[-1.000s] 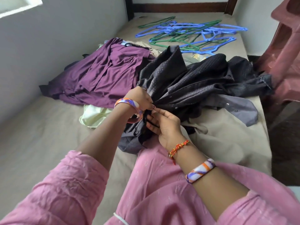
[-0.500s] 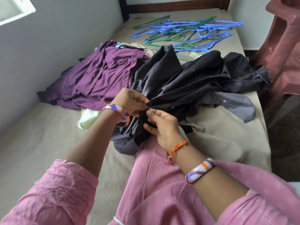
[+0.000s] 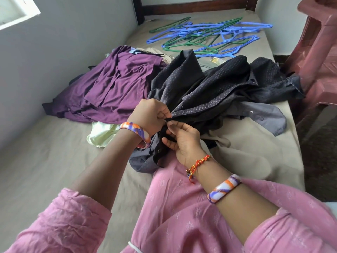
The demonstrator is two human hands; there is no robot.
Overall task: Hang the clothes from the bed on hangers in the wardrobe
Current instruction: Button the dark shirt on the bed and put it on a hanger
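Observation:
A dark dotted shirt lies crumpled in the middle of the bed. My left hand and my right hand pinch its buttoned front edge between them, fingertips almost touching. A purple garment is spread to the left of it, and a pale green piece pokes out below that. Several blue and green hangers lie tangled at the far end of the bed. No wardrobe is in view.
A grey wall runs along the bed's left side. A reddish-brown plastic chair stands at the right edge beside the bed. A dark wooden bed frame closes the far end. My pink clothing covers the near foreground.
Both hands have stayed on the shirt's front edge, the fingers shifting slightly along it. The view has tilted a little, so the pile sits lower in frame.

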